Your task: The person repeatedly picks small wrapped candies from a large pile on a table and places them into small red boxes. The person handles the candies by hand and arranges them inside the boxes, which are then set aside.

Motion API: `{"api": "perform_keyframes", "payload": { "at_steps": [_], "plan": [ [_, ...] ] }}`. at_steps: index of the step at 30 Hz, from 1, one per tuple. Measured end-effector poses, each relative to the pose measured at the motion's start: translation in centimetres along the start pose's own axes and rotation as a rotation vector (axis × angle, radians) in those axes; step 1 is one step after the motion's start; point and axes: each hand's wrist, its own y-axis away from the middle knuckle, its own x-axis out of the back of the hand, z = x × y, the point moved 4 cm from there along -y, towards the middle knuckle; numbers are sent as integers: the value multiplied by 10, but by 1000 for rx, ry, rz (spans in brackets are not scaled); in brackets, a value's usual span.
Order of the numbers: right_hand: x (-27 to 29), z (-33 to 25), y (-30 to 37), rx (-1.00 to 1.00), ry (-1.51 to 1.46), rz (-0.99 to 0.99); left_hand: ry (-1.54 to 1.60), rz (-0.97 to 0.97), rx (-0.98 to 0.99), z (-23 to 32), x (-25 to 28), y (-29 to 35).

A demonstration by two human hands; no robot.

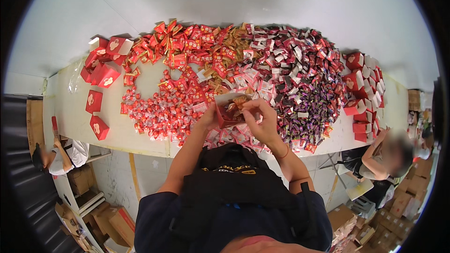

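Observation:
My left hand (208,118) is closed round the side of a small red open-topped box (227,122), held over the near part of the candy heap. Several wrapped candies show inside it. At the box's right side, my right hand (261,118) has its fingers curled at the opening, on a gold-brown wrapped candy (241,100). Below and around the hands spreads the heap: round red candies in clear wrap (161,112) to the left, pink-and-white packets (248,77) in the middle, purple wrapped candies (307,112) to the right.
Red boxes (104,75) stand at the table's left, and more red boxes (358,82) are stacked at the right. Red packets (187,42) cover the far side. A person (61,157) is at the left end, another person (384,154) at the right. Cardboard boxes (117,222) sit below.

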Motion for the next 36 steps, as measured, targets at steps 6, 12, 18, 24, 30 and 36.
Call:
{"api": "perform_keyframes", "payload": {
  "at_steps": [6, 12, 18, 24, 30, 36],
  "plan": [
    [46, 30, 54, 81, 164, -27, 22, 154, 371, -25, 17, -13],
    [112, 99, 140, -99, 92, 196, -240, 65, 334, -99, -34, -79],
    [325, 214, 214, -94, 329, 1123, -209, 508, 337, -141, 27, -90],
    [472, 361, 260, -838, 748, 1475, -258, 744, 420, -126, 64, -5],
    [522, 408, 219, -997, 832, 1163, -343, 965, 223, -58, 117, 88],
    [405, 368, 154, -858, 652, 1267, -576, 1537, -109, 80, 202, 243]
  ]
}}
